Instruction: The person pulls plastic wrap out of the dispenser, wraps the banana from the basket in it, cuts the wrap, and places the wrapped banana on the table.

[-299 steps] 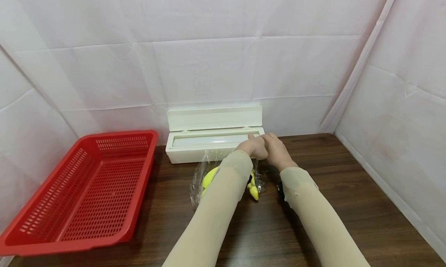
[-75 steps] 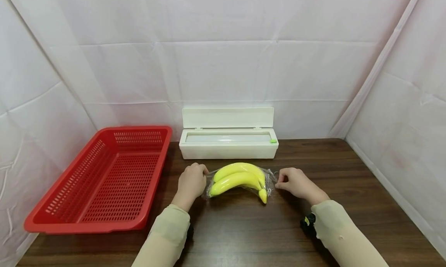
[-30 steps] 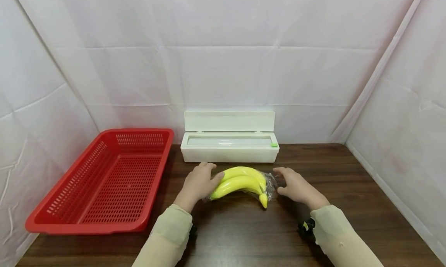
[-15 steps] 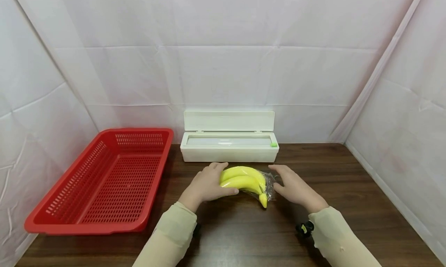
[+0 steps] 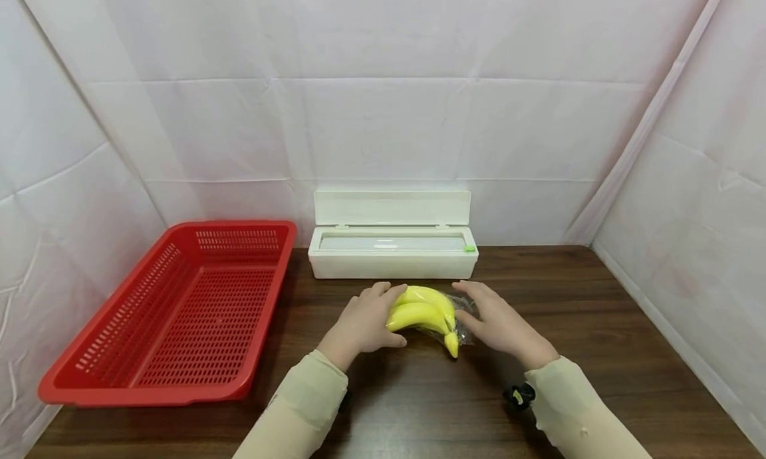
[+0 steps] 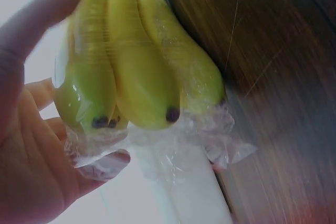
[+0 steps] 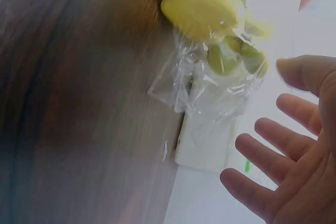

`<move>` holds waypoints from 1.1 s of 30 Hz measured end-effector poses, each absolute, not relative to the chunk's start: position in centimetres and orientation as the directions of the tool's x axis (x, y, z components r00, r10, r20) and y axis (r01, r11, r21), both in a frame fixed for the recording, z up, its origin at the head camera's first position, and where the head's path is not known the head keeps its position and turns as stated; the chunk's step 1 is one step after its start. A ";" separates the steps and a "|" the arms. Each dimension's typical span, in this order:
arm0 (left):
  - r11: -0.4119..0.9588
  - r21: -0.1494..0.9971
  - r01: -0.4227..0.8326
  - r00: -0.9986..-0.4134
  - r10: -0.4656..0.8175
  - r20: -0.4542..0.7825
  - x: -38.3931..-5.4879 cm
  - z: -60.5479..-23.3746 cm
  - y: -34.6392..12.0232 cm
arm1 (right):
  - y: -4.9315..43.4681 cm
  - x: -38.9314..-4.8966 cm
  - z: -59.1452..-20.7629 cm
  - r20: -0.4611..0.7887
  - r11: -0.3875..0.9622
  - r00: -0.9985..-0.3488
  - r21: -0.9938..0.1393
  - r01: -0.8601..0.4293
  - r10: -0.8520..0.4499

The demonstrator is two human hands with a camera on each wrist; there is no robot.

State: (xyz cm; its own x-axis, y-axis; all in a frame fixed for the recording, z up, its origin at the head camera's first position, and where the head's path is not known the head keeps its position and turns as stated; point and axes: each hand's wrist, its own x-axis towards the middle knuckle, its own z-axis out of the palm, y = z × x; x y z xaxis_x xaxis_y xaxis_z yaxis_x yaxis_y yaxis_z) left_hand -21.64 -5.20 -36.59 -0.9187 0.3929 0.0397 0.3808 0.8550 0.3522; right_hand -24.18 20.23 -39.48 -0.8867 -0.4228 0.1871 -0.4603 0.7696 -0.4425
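A bunch of yellow bananas [image 5: 421, 316], covered in clear plastic wrap [image 7: 197, 90], lies on the dark wooden table. My left hand [image 5: 366, 322] reaches over its left end with the fingers spread; in the left wrist view the thumb [image 6: 42, 17] overlaps the side of a banana and a fingertip lies behind the loose wrap. Dark tips of the bananas show there through the film. At the stem end, my right hand [image 5: 499, 326] stands with fingers apart beside the crumpled wrap. The right wrist view shows its palm and extended fingers holding nothing.
Behind the bananas stands a white plastic-wrap dispenser [image 5: 391, 266], its lid [image 5: 391, 208] raised, with a green slider [image 5: 469, 249] at the right end. A red slotted basket [image 5: 269, 312] sits at the left. White cloth [image 5: 371, 126] hangs around the table.
Earlier the hands pinched the wrap at both ends of the bananas; they have let go. My left hand has slid right over the bananas, and my right hand has come slightly inward.
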 end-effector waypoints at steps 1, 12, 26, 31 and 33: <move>0.860 0.339 0.381 -0.919 0.392 0.040 -21.6 -36.7 -5.1 | 20.1 -24.1 -39.5 0.185 0.764 -0.885 -0.449 -0.462 -0.427; 0.881 0.247 0.403 -0.915 0.394 0.085 -21.6 -36.9 -4.8 | 18.2 -23.6 -39.5 0.162 0.735 -0.856 -0.450 -0.507 -0.491; 0.882 0.270 0.386 -0.920 0.390 0.043 -21.9 -36.2 -5.2 | 16.9 -23.7 -39.2 0.151 0.761 -0.873 -0.436 -0.481 -0.465; 0.888 0.256 0.382 -0.923 0.381 0.054 -21.7 -36.2 -5.2 | 16.6 -23.9 -38.9 0.170 0.767 -0.868 -0.411 -0.492 -0.466; 0.890 0.240 0.388 -0.921 0.384 0.066 -21.6 -36.2 -5.1 | 16.4 -24.1 -38.7 0.177 0.768 -0.865 -0.403 -0.498 -0.469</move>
State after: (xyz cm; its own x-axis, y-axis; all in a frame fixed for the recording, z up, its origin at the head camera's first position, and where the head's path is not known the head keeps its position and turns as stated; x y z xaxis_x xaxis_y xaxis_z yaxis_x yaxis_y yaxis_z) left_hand -21.58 -5.12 -36.21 -0.9209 0.3841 0.0661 0.3883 0.8897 0.2403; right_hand -24.06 16.40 -38.67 -0.8654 -0.4688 0.1769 -0.4982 0.7678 -0.4028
